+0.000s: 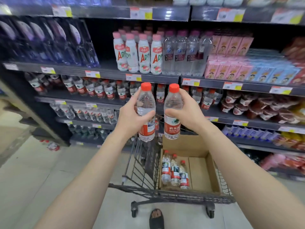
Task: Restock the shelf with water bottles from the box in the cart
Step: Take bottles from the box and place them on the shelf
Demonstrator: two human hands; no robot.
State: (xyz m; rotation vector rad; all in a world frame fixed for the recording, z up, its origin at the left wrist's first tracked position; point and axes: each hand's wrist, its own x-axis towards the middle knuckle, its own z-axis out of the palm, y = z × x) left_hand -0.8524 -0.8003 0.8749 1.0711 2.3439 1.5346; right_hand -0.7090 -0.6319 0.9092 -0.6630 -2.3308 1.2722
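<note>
The white pink-capped bottles (pixel 143 55) on the far shelf (pixel 112 74) are showing large red "AD"; the clear bottles (pixel 179 55) right of them are carrying dark labels reading "SODA"; the water bottle (pixel 172 128) in the right hand (pixel 188 111) is displaying "农夫山" on red; the price tags (pixel 92 74) are blurring beyond reading.

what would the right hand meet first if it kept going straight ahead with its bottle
Most likely the front row of red-capped water bottles on the shelf just behind it: the right hand, gripping its own water bottle, points there. Depth is unclear.
</note>
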